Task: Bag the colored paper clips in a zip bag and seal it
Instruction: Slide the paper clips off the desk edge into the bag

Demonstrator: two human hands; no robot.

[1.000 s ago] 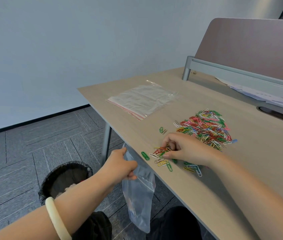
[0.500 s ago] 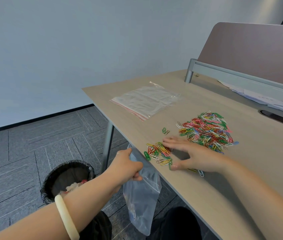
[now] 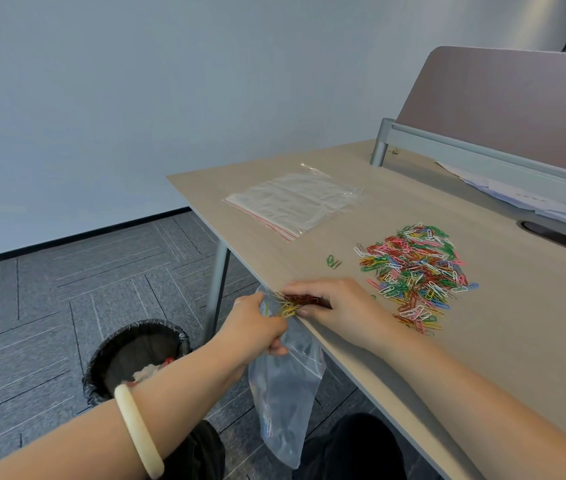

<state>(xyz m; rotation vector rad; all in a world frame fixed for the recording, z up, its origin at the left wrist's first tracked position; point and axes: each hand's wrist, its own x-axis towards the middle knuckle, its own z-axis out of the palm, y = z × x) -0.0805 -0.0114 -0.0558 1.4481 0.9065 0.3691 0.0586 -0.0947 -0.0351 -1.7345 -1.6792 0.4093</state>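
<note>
Left hand (image 3: 254, 327) grips the zip bag (image 3: 285, 393) at the bench (image 3: 482, 358) edge; right hand (image 3: 340, 306) clutches paper clips (image 3: 292, 303), pile (image 3: 413, 271) at two o'clock.

Head camera: faces forward-down, close over hands (image 3: 340, 306) at desk (image 3: 534, 323) edge.

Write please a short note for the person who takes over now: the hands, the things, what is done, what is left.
Left hand grips the mouth of the zip bag, which hangs below the table edge.
Right hand covers a small bunch of clips at that edge, fingers bent; grip or push, unclear.
Done: a few clips seem to lie in the bag.
Left: the main pile, two stray clips, then sealing.
</note>
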